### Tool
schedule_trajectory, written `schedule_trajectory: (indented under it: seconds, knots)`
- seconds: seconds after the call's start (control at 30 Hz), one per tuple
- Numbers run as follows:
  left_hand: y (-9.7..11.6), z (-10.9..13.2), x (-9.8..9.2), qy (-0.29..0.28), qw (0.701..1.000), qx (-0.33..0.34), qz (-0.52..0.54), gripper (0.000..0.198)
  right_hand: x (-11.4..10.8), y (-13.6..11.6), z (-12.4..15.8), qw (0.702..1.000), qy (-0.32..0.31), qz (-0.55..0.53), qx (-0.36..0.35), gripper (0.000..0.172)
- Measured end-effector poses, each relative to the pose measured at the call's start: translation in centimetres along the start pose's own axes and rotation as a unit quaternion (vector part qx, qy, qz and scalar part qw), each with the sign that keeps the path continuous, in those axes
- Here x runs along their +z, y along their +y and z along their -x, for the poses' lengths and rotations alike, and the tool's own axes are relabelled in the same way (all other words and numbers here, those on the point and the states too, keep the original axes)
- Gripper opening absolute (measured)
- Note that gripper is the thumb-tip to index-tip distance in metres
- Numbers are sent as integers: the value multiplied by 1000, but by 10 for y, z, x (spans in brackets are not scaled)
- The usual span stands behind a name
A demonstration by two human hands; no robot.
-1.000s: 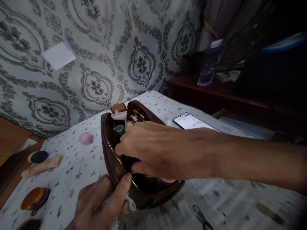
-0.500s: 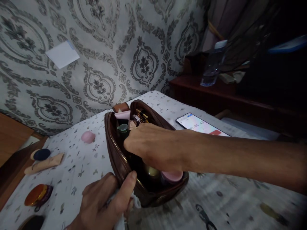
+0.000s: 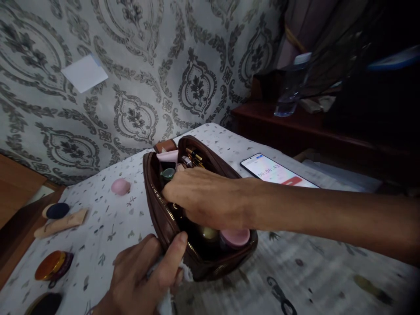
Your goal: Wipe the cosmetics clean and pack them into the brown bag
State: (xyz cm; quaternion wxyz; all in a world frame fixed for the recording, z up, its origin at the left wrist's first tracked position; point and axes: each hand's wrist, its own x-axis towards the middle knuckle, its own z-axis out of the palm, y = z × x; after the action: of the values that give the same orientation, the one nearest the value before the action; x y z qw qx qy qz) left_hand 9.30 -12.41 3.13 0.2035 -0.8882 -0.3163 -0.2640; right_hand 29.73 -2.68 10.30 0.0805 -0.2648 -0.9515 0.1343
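Right hand (image 3: pixel 200 194): your fingertips are hidden inside the bag (image 3: pixel 159 205); you cannot tell what they hold.
Right forearm (image 3: pixel 311 208): cut off by the right edge.
Left hand (image 3: pixel 144 271): cut off at the bottom edge; you see its thumb, but the other fingertips are hidden.
Cloth (image 3: pixel 187 273): mostly hidden behind your left hand.
Bag: your right hand and forearm cover part of its opening, and its depth is too dark to read.
Phone (image 3: pixel 259 166): your forearm hides its near end; the smallest print is unreadable.
Dark disc (image 3: pixel 47 304): cut off by the bottom edge.
Blue-edged object (image 3: pixel 398 59): blurred, cut off at the right.
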Motion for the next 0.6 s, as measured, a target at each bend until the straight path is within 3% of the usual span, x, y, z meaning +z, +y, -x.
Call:
schedule_trajectory:
  seconds: [0.23,0.4,0.6]
  knots:
    - [-3,-4,-1,-14,1000,24,13,52,-3,4,13,997,70,-28,-10,20]
    - [0,-8,-1,3,1000,25,10,60,-15,-8,39,987,131,-93,-3,24]
    - [-1,-12,-1,4,999,38,20,62,-3,-14,78,943,322,-79,-24,21]
